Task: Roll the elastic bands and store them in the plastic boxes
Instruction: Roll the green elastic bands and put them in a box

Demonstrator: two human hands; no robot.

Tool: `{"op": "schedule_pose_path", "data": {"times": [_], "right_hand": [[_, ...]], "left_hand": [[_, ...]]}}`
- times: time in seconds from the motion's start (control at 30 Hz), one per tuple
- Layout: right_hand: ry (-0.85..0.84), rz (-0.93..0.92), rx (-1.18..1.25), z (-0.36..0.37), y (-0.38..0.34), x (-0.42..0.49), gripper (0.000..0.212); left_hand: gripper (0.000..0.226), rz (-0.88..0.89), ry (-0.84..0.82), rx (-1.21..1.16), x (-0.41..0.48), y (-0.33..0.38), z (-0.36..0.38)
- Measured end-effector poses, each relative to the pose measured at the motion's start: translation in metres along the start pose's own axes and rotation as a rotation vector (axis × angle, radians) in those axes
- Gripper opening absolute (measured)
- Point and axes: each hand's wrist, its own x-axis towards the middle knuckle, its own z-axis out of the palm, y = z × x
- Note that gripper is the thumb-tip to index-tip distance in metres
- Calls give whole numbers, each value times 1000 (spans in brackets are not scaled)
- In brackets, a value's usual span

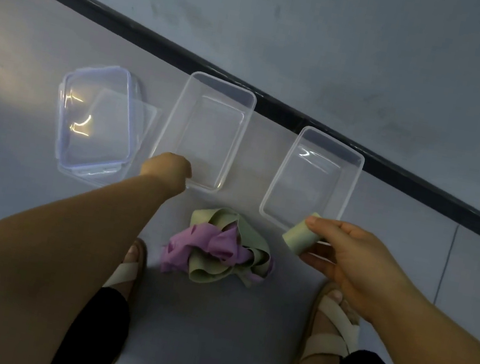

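The rolled green band (299, 235) is in your right hand (355, 266), pinched across its width between the thumb on top and the fingers below. Its long axis lies on a slant, one end toward you and to the left, the other end away and to the right, at the near rim of the right plastic box (335, 142).

This box and the left plastic box (224, 82) stand open on the floor (205, 336), close to its far edge where the dark skirting strip (277, 106) meets the wall (353, 41). Their long sides run away from you, with a free strip of floor between them.

Your left hand (167, 170) is at the near left corner of the left box with the fingers curled down. I cannot tell if it grips the rim.

The clear lids (95, 121) lie stacked just beside that box, on its left. The loose pile of purple and green bands (217, 248) lies near the boxes, between your sandals (332, 323), apart from both rims.
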Motion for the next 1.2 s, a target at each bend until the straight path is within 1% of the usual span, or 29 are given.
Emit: {"op": "schedule_pose_path", "data": {"times": [0.03, 0.1, 0.13, 0.17, 0.2, 0.27, 0.33, 0.37, 0.4, 0.47, 0.53, 0.57, 0.63, 0.67, 0.73, 0.77, 0.83, 0.9, 0.97, 1.03, 1.1, 1.2], "right_hand": [[4, 5, -2, -3, 2, 2, 19], [15, 9, -17, -8, 3, 8, 19], [22, 10, -15, -11, 4, 10, 18], [28, 9, -9, -15, 3, 12, 18], [34, 7, -3, -19, 4, 15, 18], [41, 4, 3, -26, 5, 18, 17], [41, -3, 6, -33, 8, 19, 16], [42, -5, 10, -36, 9, 20, 15], [45, -8, 14, -39, 11, 21, 15], [51, -13, 39, -46, 14, 23, 15], [58, -15, 74, -53, 15, 23, 15], [60, -17, 83, -55, 14, 23, 16], [63, -25, 85, -59, 11, 23, 17], [65, -34, 86, -61, 9, 23, 16], [75, -50, 88, -65, 5, 23, 16], [83, -57, 97, -68, 2, 23, 16], [93, -72, 138, -73, -2, 21, 15], [87, -87, 184, -79, -6, 19, 12], [78, -104, 243, -84, -11, 17, 12], [70, -123, 335, -87, -18, 16, 12], [57, -139, 409, -88, -25, 17, 10], [38, -146, 432, -86, -31, 19, 11]], "left_hand": [[31, 23, 56, -15, -1, 6, 1], [25, 145, 251, -75, -5, 21, 2], [23, 244, 340, -114, -8, 31, 2], [22, 353, 391, -140, -11, 43, 3], [22, 458, 399, -140, -13, 56, 5], [29, 612, 312, -51, -15, 85, 12], [36, 710, 186, 161, -10, 114, 23], [36, 747, 151, 276, -8, 126, 28], [36, 762, 132, 369, -6, 136, 33], [33, 730, 111, 496, -3, 148, 41], [30, 694, 100, 574, -2, 152, 46], [29, 693, 101, 576, -3, 151, 47], [30, 720, 119, 504, -6, 144, 40], [30, 751, 158, 424, -8, 140, 33], [27, 807, 260, 161, -14, 130, 11], [27, 805, 280, 26, -21, 126, -5], [28, 755, 271, -187, -39, 123, -40], [30, 661, 220, -327, -52, 122, -69], [30, 578, 135, -422, -58, 119, -88], [28, 532, 79, -481, -57, 115, -97], [26, 511, 53, -512, -56, 111, -101], [25, 512, 49, -528, -56, 112, -102]]}}
